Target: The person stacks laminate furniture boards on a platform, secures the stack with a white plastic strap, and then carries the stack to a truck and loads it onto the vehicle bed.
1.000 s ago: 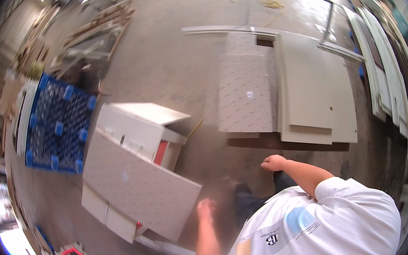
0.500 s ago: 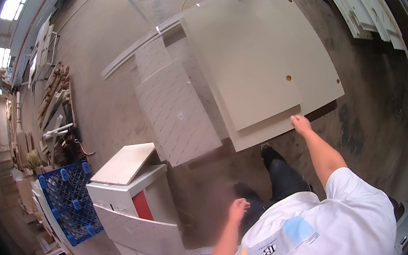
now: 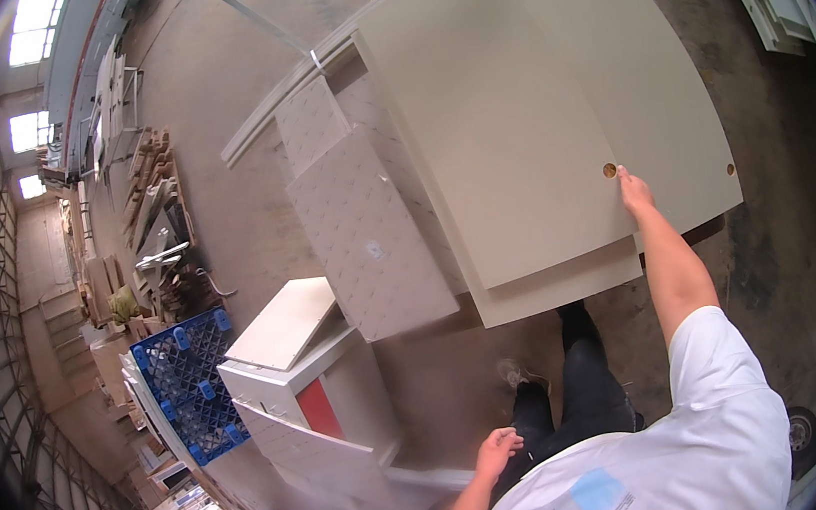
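Observation:
My right hand (image 3: 634,191) reaches forward to the right edge of the upper cream panel (image 3: 515,132), beside a round hole (image 3: 610,170) near its corner. Its fingers are closed at the panel edge, and part of the grip is hidden. This panel lies on a second cream panel (image 3: 675,124), which sticks out at the right and at the near side. Close to my body, my left hand (image 3: 498,449) hangs with loosely bent fingers, slightly apart, holding nothing.
Grey patterned boards (image 3: 371,239) lie left of the cream panels. A white cabinet (image 3: 340,363) with a red inner part and loose boards stands nearer, beside a blue plastic pallet (image 3: 187,391). Scrap wood (image 3: 156,203) is piled far left; long white panels (image 3: 772,2) lie far right.
My right hand has moved forward from beyond the near edge onto the upper panel's edge by the hole. I have stepped, and the view has shifted. My left hand stays low.

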The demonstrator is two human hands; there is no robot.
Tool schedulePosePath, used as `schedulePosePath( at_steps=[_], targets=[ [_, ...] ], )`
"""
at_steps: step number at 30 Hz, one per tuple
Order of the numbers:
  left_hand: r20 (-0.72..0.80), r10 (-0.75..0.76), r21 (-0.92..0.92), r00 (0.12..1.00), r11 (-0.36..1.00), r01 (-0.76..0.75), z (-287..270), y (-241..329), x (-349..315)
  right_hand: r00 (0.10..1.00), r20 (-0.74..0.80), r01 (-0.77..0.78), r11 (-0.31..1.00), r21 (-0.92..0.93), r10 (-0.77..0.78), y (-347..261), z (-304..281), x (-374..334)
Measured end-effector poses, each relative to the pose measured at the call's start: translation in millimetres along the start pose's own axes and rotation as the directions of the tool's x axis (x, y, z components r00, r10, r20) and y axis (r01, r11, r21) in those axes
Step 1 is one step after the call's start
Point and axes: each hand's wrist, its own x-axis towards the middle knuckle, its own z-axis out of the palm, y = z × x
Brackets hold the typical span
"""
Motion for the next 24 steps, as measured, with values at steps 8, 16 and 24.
schedulePosePath(
  at_steps=[8,16,24],
  targets=[
    [-0.201,0.446,0.305,0.872,0.874,-0.377,-25,128,19,0.982,-0.084,0.174,0.982,0.075,-0.168,16,1,-104],
    [-0.379,0.625,0.513,0.682,0.756,-0.408,-52,196,119,0.991,0.104,0.073,0.987,0.140,-0.088,101,-33,-261],
    [-0.194,0.419,0.414,0.887,0.855,-0.313,-45,107,96,0.941,0.153,-0.317,0.625,0.713,0.302,150,-28,-385]
  ],
)
